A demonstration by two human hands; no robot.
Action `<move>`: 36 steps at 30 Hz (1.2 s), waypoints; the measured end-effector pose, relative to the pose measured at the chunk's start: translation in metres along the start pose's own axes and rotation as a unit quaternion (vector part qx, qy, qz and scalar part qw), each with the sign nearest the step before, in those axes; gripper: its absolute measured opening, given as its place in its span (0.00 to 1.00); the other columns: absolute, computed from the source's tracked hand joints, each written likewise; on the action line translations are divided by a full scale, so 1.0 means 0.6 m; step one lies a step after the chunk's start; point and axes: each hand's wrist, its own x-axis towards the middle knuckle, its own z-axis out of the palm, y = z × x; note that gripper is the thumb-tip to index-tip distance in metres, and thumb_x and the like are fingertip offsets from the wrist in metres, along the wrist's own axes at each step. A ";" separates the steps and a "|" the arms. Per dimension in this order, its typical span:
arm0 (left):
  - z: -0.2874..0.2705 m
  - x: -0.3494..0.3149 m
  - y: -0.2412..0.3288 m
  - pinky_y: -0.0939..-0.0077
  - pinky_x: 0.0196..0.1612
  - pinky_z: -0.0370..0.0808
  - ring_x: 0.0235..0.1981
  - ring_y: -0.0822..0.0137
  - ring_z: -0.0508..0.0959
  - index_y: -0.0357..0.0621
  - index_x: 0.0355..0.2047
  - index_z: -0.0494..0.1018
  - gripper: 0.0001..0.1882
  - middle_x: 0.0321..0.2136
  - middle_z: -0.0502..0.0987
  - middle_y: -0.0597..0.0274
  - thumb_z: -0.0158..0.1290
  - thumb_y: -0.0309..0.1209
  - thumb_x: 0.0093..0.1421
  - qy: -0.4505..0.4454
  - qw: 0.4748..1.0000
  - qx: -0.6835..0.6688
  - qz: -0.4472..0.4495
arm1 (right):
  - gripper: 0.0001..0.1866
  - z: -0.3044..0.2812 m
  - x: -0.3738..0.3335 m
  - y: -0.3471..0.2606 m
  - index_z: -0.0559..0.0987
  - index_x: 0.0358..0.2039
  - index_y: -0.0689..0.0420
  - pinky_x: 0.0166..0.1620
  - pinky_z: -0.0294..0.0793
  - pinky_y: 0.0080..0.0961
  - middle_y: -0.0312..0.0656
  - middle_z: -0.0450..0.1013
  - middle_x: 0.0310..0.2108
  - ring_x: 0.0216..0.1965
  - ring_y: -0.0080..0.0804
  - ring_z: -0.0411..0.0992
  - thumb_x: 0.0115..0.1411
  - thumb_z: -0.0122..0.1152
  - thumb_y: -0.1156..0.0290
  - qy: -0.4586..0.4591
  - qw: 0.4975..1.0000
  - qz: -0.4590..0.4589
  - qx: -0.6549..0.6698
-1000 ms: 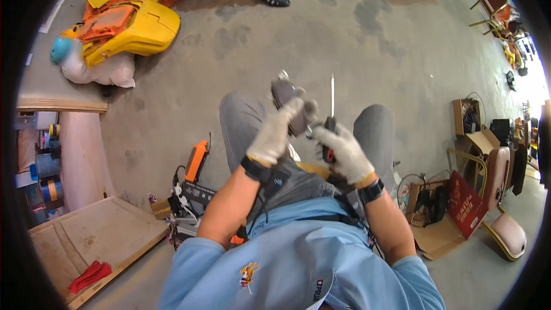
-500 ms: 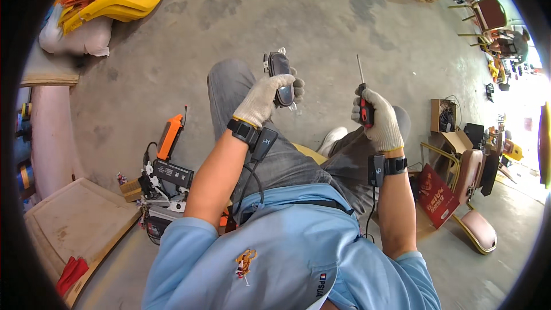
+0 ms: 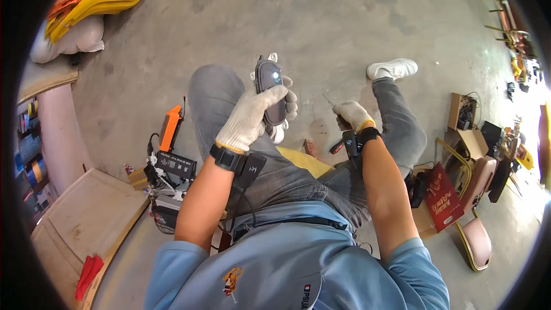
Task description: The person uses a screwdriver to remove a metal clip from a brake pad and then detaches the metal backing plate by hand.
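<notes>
My gloved left hand (image 3: 251, 113) grips a dark oval lamp-like unit (image 3: 270, 89) with pale mounting tabs, its glossy face turned up and catching light. The thumb lies across its front, and the fingers wrap its far edge. On the right, my gloved right hand (image 3: 353, 116) is lowered between my legs, fingers curled round a screwdriver (image 3: 329, 100). Its thin shaft points up and left; the handle is mostly hidden by the glove. Below that hand, a red-and-black handle (image 3: 336, 147) shows, and I cannot tell what it belongs to.
A small reddish block (image 3: 310, 148) lies by the yellow seat (image 3: 304, 162) under me. At left are an orange device (image 3: 170, 128), machine parts and a wooden board (image 3: 86, 212). To the right stand an opened carton (image 3: 461, 111), a red box (image 3: 439, 198) and chairs.
My right hand has dropped lower and left with the screwdriver, now tilted left. My right leg has stretched forward. The left hand has shifted slightly left, still holding the oval unit.
</notes>
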 end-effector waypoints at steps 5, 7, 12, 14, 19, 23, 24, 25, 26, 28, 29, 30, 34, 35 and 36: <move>0.024 0.017 -0.004 0.68 0.39 0.81 0.35 0.64 0.84 0.32 0.61 0.69 0.23 0.36 0.82 0.59 0.59 0.26 0.69 -0.015 0.998 0.025 -0.054 | 0.18 0.024 0.142 0.209 0.89 0.48 0.50 0.48 0.85 0.41 0.54 0.85 0.46 0.47 0.49 0.86 0.65 0.63 0.54 -0.090 0.925 -0.042 -0.367; 0.009 0.013 -0.005 0.69 0.41 0.81 0.36 0.64 0.84 0.32 0.61 0.70 0.24 0.36 0.82 0.60 0.61 0.25 0.67 -0.006 0.998 0.019 -0.058 | 0.18 0.077 0.152 0.224 0.90 0.45 0.48 0.52 0.84 0.42 0.52 0.85 0.49 0.50 0.52 0.84 0.64 0.64 0.52 -0.143 0.828 -0.146 -0.522; 0.061 0.040 0.007 0.69 0.46 0.81 0.41 0.65 0.84 0.36 0.58 0.74 0.21 0.38 0.83 0.60 0.61 0.24 0.65 0.020 0.993 0.045 -0.110 | 0.22 0.075 0.211 0.330 0.86 0.54 0.54 0.56 0.81 0.49 0.59 0.82 0.52 0.52 0.58 0.82 0.59 0.63 0.64 -0.160 0.875 -0.066 -0.452; 0.077 0.060 -0.001 0.69 0.47 0.81 0.42 0.65 0.84 0.38 0.57 0.75 0.20 0.39 0.82 0.61 0.61 0.22 0.64 0.031 0.989 0.033 -0.140 | 0.31 0.038 0.223 0.375 0.80 0.63 0.56 0.59 0.80 0.51 0.60 0.80 0.57 0.57 0.62 0.80 0.55 0.62 0.71 -0.091 0.929 -0.068 -0.353; 0.035 0.026 0.017 0.68 0.47 0.81 0.42 0.66 0.83 0.39 0.57 0.76 0.20 0.41 0.81 0.62 0.65 0.26 0.66 0.071 0.988 0.020 -0.134 | 0.25 0.091 0.148 0.175 0.83 0.58 0.49 0.56 0.80 0.46 0.57 0.81 0.54 0.55 0.55 0.81 0.58 0.64 0.68 -0.196 0.893 -0.045 -0.403; 0.039 0.045 -0.002 0.67 0.48 0.81 0.42 0.68 0.82 0.39 0.55 0.77 0.18 0.41 0.80 0.64 0.66 0.30 0.68 0.013 0.993 -0.006 -0.115 | 0.36 0.050 0.164 0.245 0.75 0.70 0.46 0.62 0.78 0.48 0.56 0.78 0.62 0.61 0.57 0.78 0.58 0.62 0.72 -0.184 0.902 -0.018 -0.389; 0.035 0.037 0.004 0.67 0.48 0.81 0.42 0.68 0.82 0.39 0.55 0.77 0.18 0.41 0.80 0.64 0.66 0.30 0.68 0.025 0.993 -0.001 -0.114 | 0.36 0.067 0.157 0.219 0.75 0.70 0.46 0.62 0.78 0.48 0.56 0.78 0.62 0.61 0.57 0.78 0.58 0.62 0.72 -0.194 0.901 -0.026 -0.388; 0.032 0.028 0.011 0.67 0.48 0.81 0.42 0.69 0.82 0.39 0.55 0.77 0.17 0.41 0.80 0.64 0.65 0.29 0.68 0.057 0.991 0.002 -0.119 | 0.36 0.078 0.138 0.166 0.75 0.70 0.46 0.62 0.78 0.48 0.56 0.79 0.61 0.61 0.57 0.78 0.58 0.62 0.71 -0.202 0.916 0.008 -0.346; 0.036 0.023 0.018 0.67 0.48 0.81 0.42 0.69 0.82 0.39 0.55 0.77 0.17 0.41 0.80 0.64 0.65 0.28 0.68 0.080 0.989 0.003 -0.125 | 0.35 0.077 0.122 0.133 0.76 0.69 0.46 0.62 0.78 0.47 0.55 0.80 0.60 0.60 0.57 0.79 0.59 0.63 0.71 -0.202 0.930 0.048 -0.302; 0.050 0.041 0.010 0.68 0.48 0.81 0.42 0.69 0.82 0.39 0.55 0.77 0.17 0.40 0.80 0.64 0.64 0.28 0.68 0.047 0.991 0.001 -0.125 | 0.36 0.050 0.149 0.201 0.75 0.70 0.46 0.62 0.78 0.46 0.55 0.80 0.59 0.59 0.57 0.79 0.59 0.63 0.70 -0.184 0.924 0.036 -0.334; 0.053 0.044 0.007 0.68 0.48 0.82 0.42 0.69 0.82 0.39 0.54 0.77 0.16 0.39 0.80 0.64 0.64 0.27 0.68 0.034 0.992 0.006 -0.123 | 0.36 0.046 0.158 0.227 0.75 0.70 0.45 0.62 0.79 0.46 0.54 0.80 0.59 0.59 0.57 0.80 0.59 0.63 0.70 -0.181 0.914 0.011 -0.364; 0.044 0.037 0.007 0.68 0.48 0.82 0.42 0.69 0.82 0.39 0.54 0.77 0.16 0.39 0.80 0.64 0.64 0.27 0.68 0.041 0.992 0.009 -0.121 | 0.36 0.059 0.145 0.215 0.75 0.70 0.45 0.62 0.79 0.46 0.54 0.80 0.59 0.59 0.57 0.80 0.59 0.63 0.70 -0.186 0.912 0.005 -0.365; 0.042 0.036 0.011 0.70 0.45 0.81 0.40 0.68 0.83 0.39 0.55 0.76 0.16 0.37 0.82 0.63 0.62 0.25 0.67 0.037 0.992 0.037 -0.111 | 0.14 0.034 0.135 0.207 0.89 0.43 0.58 0.46 0.84 0.39 0.53 0.86 0.44 0.42 0.52 0.85 0.61 0.63 0.66 -0.072 0.961 0.017 -0.267; 0.046 0.042 0.010 0.71 0.43 0.81 0.38 0.68 0.83 0.38 0.55 0.76 0.17 0.37 0.83 0.63 0.62 0.25 0.67 0.051 0.990 0.050 -0.122 | 0.15 0.016 0.147 0.220 0.88 0.42 0.61 0.43 0.84 0.38 0.52 0.86 0.41 0.40 0.50 0.85 0.62 0.64 0.66 -0.087 0.943 0.015 -0.322; 0.042 0.038 0.011 0.71 0.43 0.81 0.38 0.68 0.83 0.38 0.55 0.76 0.17 0.37 0.83 0.63 0.62 0.25 0.67 0.052 0.991 0.055 -0.111 | 0.15 0.015 0.140 0.200 0.88 0.42 0.61 0.43 0.84 0.38 0.52 0.86 0.41 0.40 0.50 0.85 0.62 0.64 0.66 -0.082 0.943 0.005 -0.323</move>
